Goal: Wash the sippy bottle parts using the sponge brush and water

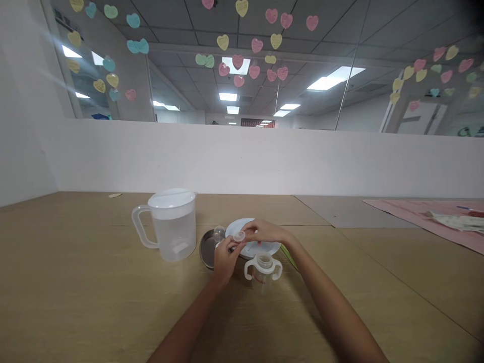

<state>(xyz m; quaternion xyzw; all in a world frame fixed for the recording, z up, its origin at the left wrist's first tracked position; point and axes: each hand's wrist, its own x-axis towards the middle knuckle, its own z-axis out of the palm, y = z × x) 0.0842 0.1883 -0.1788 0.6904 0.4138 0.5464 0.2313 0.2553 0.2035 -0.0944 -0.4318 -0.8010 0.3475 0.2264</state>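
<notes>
Between my left hand and my right hand is a small round translucent piece, like a bottle cap or ring. The fingers of both hands are closed on its edges. Just below and right of them, a baby bottle with two white side handles stands upright, its mouth uncovered. Behind my hands lies a white plate, partly hidden, with a small red spot on it. A round metal dish sits left of my left hand, and a clear dome-shaped cover is at its far side.
On the left stands a large translucent lidded pitcher with its handle to the left. Something green pokes out beneath my right forearm. A pink cloth with items on it covers the far right. A white wall rises behind the table.
</notes>
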